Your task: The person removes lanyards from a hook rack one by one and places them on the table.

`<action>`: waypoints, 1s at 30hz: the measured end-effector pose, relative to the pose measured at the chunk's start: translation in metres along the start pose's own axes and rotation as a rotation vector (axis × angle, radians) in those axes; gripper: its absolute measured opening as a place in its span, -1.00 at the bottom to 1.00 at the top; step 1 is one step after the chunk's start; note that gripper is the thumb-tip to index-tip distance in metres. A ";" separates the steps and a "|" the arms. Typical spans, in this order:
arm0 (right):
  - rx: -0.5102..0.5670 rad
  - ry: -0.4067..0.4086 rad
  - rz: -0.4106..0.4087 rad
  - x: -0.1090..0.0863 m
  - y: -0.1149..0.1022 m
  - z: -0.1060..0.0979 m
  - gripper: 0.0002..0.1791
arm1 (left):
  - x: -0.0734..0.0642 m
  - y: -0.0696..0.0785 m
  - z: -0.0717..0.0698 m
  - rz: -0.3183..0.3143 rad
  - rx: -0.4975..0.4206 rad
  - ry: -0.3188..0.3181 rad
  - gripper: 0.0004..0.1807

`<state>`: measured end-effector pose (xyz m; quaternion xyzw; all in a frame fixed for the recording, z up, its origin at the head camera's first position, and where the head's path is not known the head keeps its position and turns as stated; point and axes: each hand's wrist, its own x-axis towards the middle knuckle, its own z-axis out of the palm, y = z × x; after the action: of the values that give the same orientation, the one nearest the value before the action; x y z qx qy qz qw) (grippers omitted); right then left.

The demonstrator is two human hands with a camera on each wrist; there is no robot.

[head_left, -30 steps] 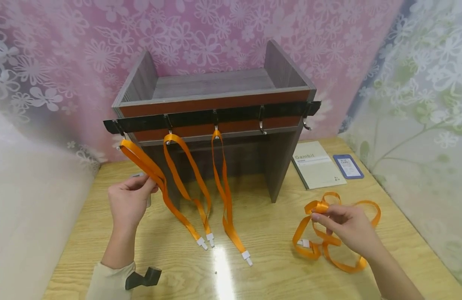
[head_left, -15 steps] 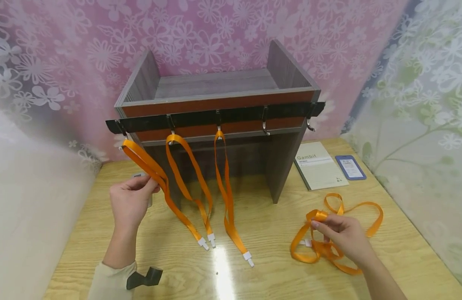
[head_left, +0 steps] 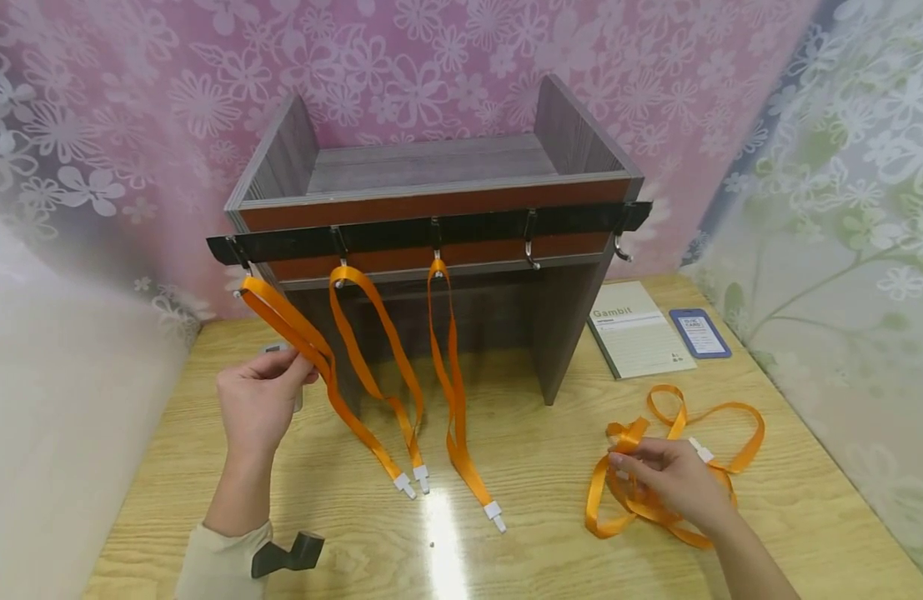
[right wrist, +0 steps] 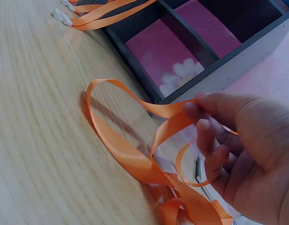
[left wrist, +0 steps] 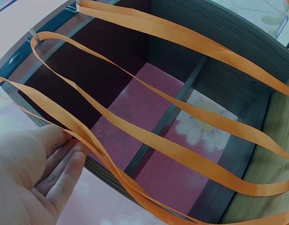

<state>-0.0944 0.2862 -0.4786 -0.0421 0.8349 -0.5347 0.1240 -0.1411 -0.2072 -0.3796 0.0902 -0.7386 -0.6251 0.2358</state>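
Note:
Orange lanyards with white clips hang from three hooks of the black rail. My left hand (head_left: 258,408) pinches the leftmost hanging lanyard (head_left: 287,329) between thumb and fingers, partway down its strap. Beside it hang the middle lanyard (head_left: 392,333) and another lanyard (head_left: 453,392), both untouched. At the right, my right hand (head_left: 679,482) pinches a loose orange lanyard (right wrist: 121,152) by its strap, just above the table. More orange strap (head_left: 754,446) lies tangled around that hand, with a white clip (head_left: 699,450) showing behind it. Whether this is one lanyard or more, I cannot tell.
The grey shelf unit (head_left: 431,167) stands at the back against the flowered wall, its hook rail (head_left: 484,230) facing me. Two hooks at the right carry nothing. A notebook (head_left: 641,333) and a blue card holder (head_left: 699,333) lie at the right. A grey object sits partly behind my left hand.
My right hand has moved a little down and toward me, shifting the loose strap. A white clip now shows behind it rather than left of it. The left hand stays put.

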 end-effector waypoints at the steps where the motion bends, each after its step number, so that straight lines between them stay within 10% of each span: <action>1: -0.004 -0.010 0.000 0.000 0.002 0.000 -0.69 | -0.001 0.000 0.000 -0.007 0.001 -0.003 -0.79; 30: -0.174 -0.046 -0.005 -0.004 0.005 -0.017 -0.65 | 0.000 0.004 -0.001 -0.075 0.042 -0.001 -0.83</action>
<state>-0.0948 0.3044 -0.4755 -0.0673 0.8749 -0.4594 0.1377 -0.1398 -0.2077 -0.3759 0.1223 -0.7480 -0.6177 0.2097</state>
